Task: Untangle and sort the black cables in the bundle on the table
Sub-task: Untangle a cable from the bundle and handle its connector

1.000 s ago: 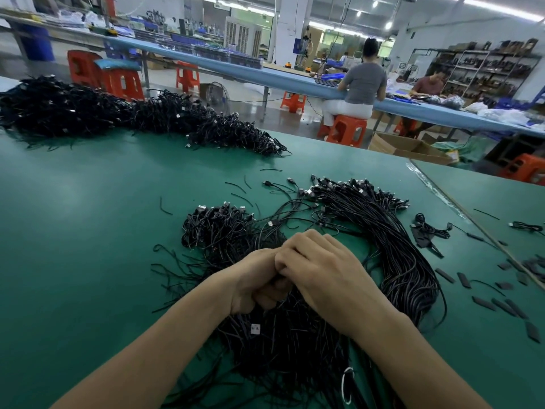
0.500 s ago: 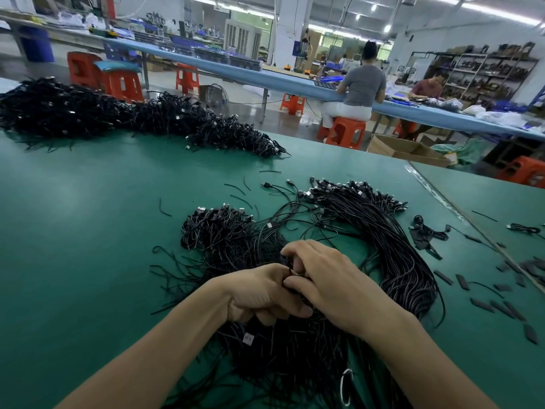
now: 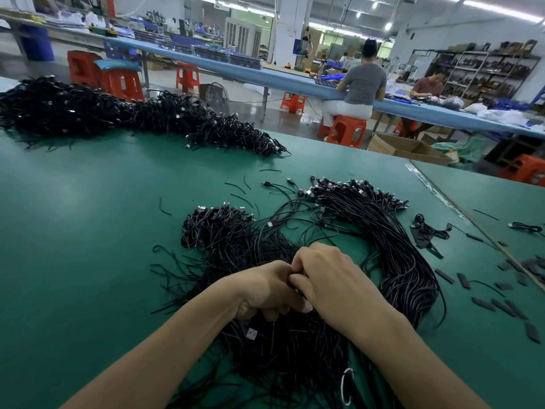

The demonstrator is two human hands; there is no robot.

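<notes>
A green desk (image 3: 73,231) fills most of the view. Along its far left edge lies a long heap of black cables (image 3: 88,113), well apart from the work.

In the middle of the desk, close to the person, sits the bundle (image 3: 289,358), a loose black tangle with stray ends fanning out to the left. A clump of plug ends (image 3: 212,225) lies at its far left. On its right a thick sheaf (image 3: 392,246) of cables lies combed side by side, curving away to a row of plugs at the far end.

Both hands rest on top of the bundle, touching each other. The left hand (image 3: 265,287) has its fingers (image 3: 267,311) curled under into a loose fist. The right hand (image 3: 330,278) has its fingers (image 3: 306,256) bent and pressed together, its thumb tip against the left hand. Between them they pinch dark strands of the bundle; how many strands cannot be told.

Flat black strips (image 3: 483,304) lie scattered on the desk to the right. A small white ring (image 3: 346,385) lies in the cables at the near edge, and a silver plug (image 3: 251,334) shows just below the left wrist.
</notes>
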